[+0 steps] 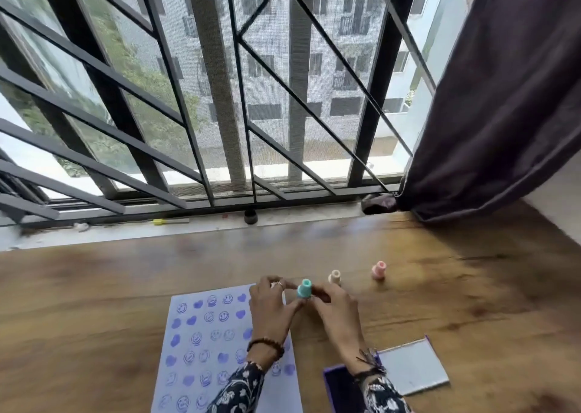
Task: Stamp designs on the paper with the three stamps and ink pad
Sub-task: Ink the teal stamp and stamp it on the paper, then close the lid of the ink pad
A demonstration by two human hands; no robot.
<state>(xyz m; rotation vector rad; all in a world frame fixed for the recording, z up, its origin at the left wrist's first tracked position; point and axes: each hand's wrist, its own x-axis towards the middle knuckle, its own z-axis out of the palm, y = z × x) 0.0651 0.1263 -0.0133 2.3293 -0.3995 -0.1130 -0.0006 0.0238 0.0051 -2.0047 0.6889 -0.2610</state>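
Note:
A white paper [201, 343] covered with several blue hearts and smiley faces lies on the wooden table. Just past its top right corner stands a teal stamp [304, 288], upright. My left hand [273, 310] and my right hand [336, 315] meet at its base, fingertips pinching it from both sides. A cream stamp [334, 276] and a pink stamp [378, 269] stand upright to the right, untouched. The dark purple ink pad [338, 387] lies open under my right forearm, its lid [412, 367] folded out to the right.
The wooden table [94, 302] runs up to a window sill [125, 231] holding a yellow-tipped tool [162, 222] and a small black cap [250, 217]. A barred window lies behind. A dark curtain [490, 113] hangs at the right, touching the table's far corner.

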